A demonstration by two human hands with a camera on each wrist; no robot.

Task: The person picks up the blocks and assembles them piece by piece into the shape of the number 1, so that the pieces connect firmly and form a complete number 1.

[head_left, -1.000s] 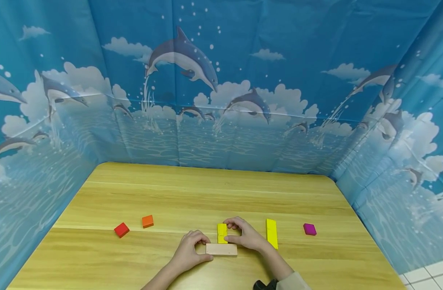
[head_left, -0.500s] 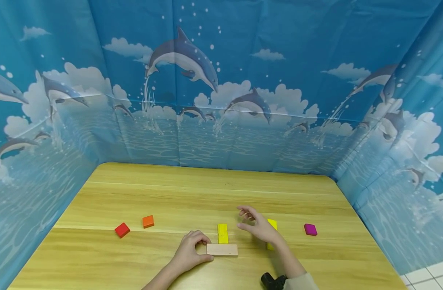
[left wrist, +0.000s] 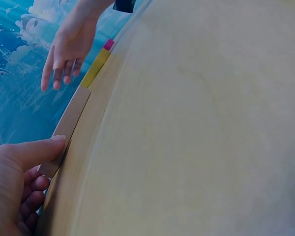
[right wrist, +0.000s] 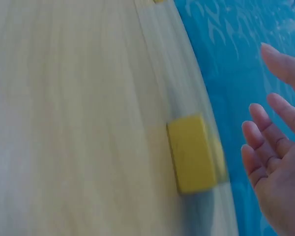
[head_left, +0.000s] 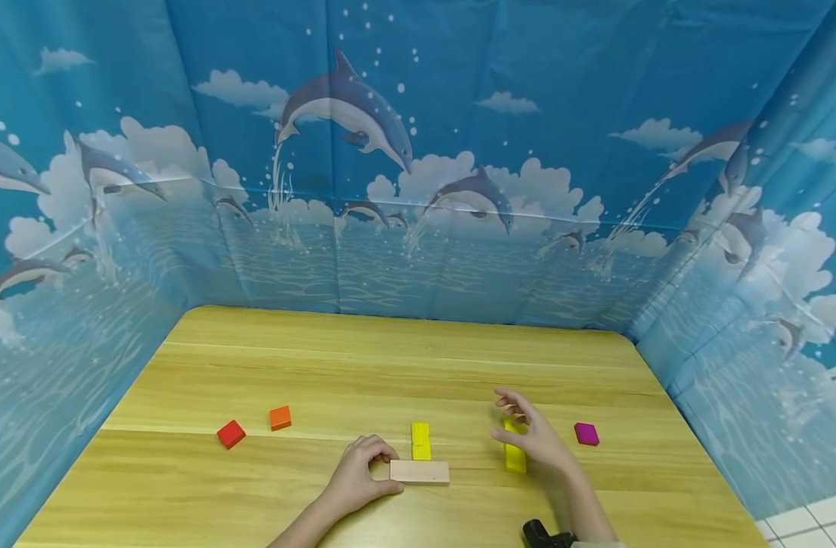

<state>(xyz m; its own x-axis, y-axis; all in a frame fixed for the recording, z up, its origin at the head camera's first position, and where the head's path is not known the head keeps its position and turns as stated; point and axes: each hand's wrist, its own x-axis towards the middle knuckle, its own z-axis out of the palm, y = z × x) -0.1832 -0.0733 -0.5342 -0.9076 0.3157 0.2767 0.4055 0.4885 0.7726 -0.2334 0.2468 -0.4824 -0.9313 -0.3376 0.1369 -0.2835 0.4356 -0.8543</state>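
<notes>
My left hand (head_left: 356,473) holds the left end of a plain wooden block (head_left: 421,473) lying on the table, thumb on the near side and fingers on the far side. In the left wrist view the thumb presses along that block (left wrist: 71,115). A small yellow block (head_left: 421,440) lies end-on behind its middle, at right angles to it. Farther right, my right hand (head_left: 539,440) hovers over a long yellow block (head_left: 516,459), partly covering it in the head view. Its fingers are spread and hold nothing; the right wrist view shows them apart from the yellow block (right wrist: 191,155).
A red block (head_left: 231,434) and an orange block (head_left: 280,418) lie on the left of the wooden table (head_left: 322,365). A magenta block (head_left: 586,434) sits at the right. Behind the table hangs a blue dolphin-print curtain (head_left: 287,266).
My right hand has let go of the small yellow block and moved right, over the long yellow block. My left hand has stayed on the plain wooden block.
</notes>
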